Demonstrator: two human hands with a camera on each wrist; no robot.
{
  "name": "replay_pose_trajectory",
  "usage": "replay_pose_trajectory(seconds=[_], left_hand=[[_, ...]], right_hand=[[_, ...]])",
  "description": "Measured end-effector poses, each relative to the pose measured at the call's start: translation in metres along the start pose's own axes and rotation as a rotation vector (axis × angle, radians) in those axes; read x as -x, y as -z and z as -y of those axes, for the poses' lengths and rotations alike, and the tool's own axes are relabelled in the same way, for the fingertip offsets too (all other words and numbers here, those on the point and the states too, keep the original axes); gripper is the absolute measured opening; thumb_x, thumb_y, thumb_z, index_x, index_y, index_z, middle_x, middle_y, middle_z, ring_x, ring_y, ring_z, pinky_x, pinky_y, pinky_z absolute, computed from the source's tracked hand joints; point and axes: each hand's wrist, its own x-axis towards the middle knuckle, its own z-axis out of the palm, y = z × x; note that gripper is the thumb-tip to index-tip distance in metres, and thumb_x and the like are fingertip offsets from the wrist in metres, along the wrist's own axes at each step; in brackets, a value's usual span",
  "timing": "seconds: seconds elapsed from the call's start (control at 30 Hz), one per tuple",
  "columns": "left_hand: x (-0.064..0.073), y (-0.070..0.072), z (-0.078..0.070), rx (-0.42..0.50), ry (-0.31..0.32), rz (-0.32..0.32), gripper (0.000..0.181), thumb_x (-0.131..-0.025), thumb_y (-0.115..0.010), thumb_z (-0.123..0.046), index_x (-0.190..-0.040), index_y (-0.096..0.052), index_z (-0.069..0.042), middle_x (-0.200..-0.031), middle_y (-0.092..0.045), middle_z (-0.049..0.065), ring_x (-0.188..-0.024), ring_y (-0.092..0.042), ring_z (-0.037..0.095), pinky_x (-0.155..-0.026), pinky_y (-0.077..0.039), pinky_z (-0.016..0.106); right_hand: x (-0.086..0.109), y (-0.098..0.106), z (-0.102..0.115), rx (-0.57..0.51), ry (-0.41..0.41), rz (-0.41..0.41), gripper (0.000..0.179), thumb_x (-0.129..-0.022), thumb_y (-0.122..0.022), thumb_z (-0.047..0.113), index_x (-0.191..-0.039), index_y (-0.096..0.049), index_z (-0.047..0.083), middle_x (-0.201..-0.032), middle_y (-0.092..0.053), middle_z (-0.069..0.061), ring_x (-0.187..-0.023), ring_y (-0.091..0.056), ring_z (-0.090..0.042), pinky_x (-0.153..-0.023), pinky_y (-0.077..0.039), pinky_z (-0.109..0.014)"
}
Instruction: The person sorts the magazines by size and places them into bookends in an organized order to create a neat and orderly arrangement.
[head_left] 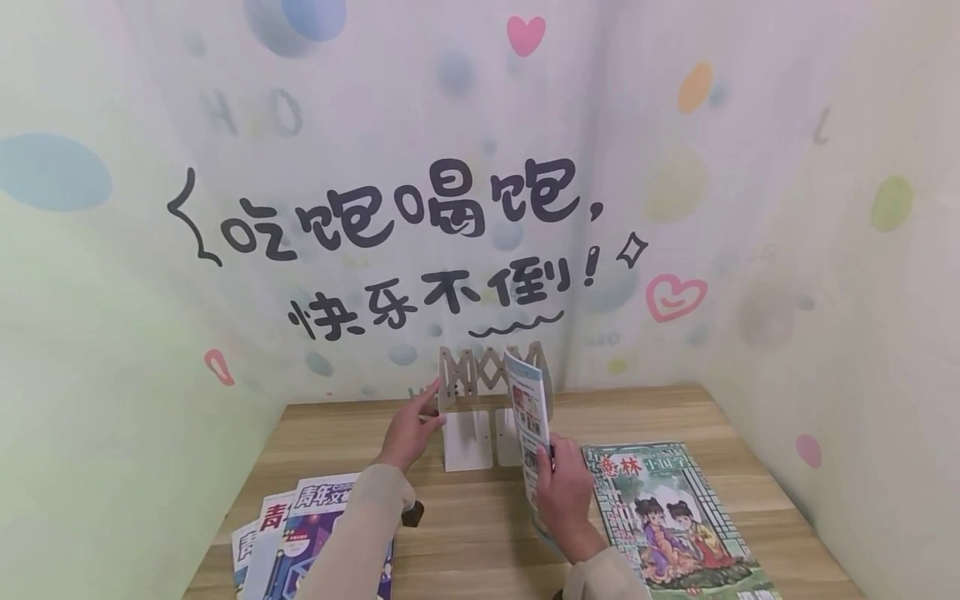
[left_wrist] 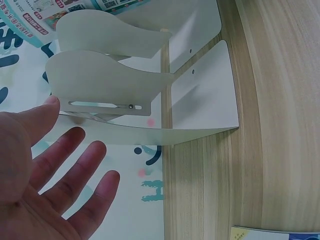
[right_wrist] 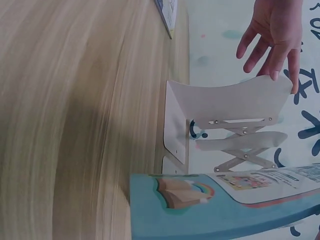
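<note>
An expandable white bookend stand (head_left: 457, 383) with a folding lattice back stands at the far side of the table, against the wall. My left hand (head_left: 405, 433) is at its left end plate (right_wrist: 235, 97), fingertips at the upper edge. In the left wrist view the fingers (left_wrist: 70, 172) are spread and fairly straight. My right hand (head_left: 566, 492) grips a thin magazine (head_left: 528, 408) by its near edge, thumb on the left face. Held upright, the magazine overlaps the stand's right part. A light blue cover with an open book and rainbow (right_wrist: 185, 192) shows in the right wrist view.
Several overlapping magazines (head_left: 311, 521) lie at the left, partly behind my left sleeve (head_left: 360, 525). Another magazine with two illustrated figures (head_left: 678, 521) lies flat at the right. Behind the wooden table (head_left: 465, 517) rises a printed wall (head_left: 420, 108), with walls on both sides too.
</note>
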Motion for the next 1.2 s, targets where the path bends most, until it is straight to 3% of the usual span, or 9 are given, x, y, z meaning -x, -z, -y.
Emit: replay_pose_trajectory(seconds=[0.17, 0.37, 0.67, 1.0, 1.2], left_hand=[[0.000, -0.001, 0.001, -0.006, -0.002, 0.007, 0.069, -0.092, -0.067, -0.010, -0.151, -0.037, -0.029, -0.110, -0.068, 0.011, -0.095, -0.064, 0.022, -0.077, -0.054, 0.038], [0.001, 0.000, 0.000, -0.004, -0.003, 0.005, 0.069, -0.092, -0.067, -0.010, -0.151, -0.036, -0.028, -0.112, -0.067, 0.012, -0.096, -0.064, 0.023, -0.078, -0.054, 0.038], [0.001, -0.002, 0.001, 0.000, -0.005, 0.004, 0.069, -0.092, -0.066, -0.010, -0.152, -0.036, -0.028, -0.113, -0.067, 0.015, -0.095, -0.064, 0.023, -0.077, -0.055, 0.038], [0.000, -0.002, 0.001, 0.003, 0.005, 0.017, 0.068, -0.093, -0.066, -0.010, -0.151, -0.037, -0.029, -0.110, -0.067, 0.010, -0.094, -0.064, 0.022, -0.075, -0.055, 0.037], [0.000, 0.000, 0.000, 0.006, 0.018, 0.017, 0.068, -0.093, -0.066, -0.012, -0.151, -0.036, -0.031, -0.111, -0.067, 0.012, -0.094, -0.064, 0.022, -0.075, -0.055, 0.036]], right_hand=[[0.002, -0.001, 0.000, 0.057, 0.020, 0.021, 0.017, -0.089, -0.063, 0.016, -0.098, -0.061, 0.002, -0.079, -0.058, -0.008, -0.062, -0.055, -0.021, -0.044, -0.042, -0.033], [-0.002, 0.002, 0.006, 0.051, 0.037, 0.018, 0.018, -0.088, -0.065, 0.015, -0.099, -0.061, 0.002, -0.081, -0.059, -0.008, -0.062, -0.054, -0.019, -0.043, -0.041, -0.031], [-0.004, 0.006, 0.007, 0.044, -0.017, 0.072, 0.021, -0.089, -0.068, 0.015, -0.103, -0.060, 0.003, -0.087, -0.062, -0.009, -0.064, -0.057, -0.018, -0.044, -0.044, -0.028], [-0.010, 0.008, 0.008, 0.089, -0.085, 0.125, 0.023, -0.089, -0.071, 0.017, -0.106, -0.062, 0.005, -0.092, -0.063, -0.010, -0.064, -0.059, -0.019, -0.045, -0.042, -0.026], [-0.014, 0.008, 0.010, 0.095, -0.080, 0.126, 0.023, -0.088, -0.072, 0.016, -0.105, -0.062, 0.005, -0.091, -0.064, -0.010, -0.064, -0.059, -0.019, -0.045, -0.040, -0.026]])
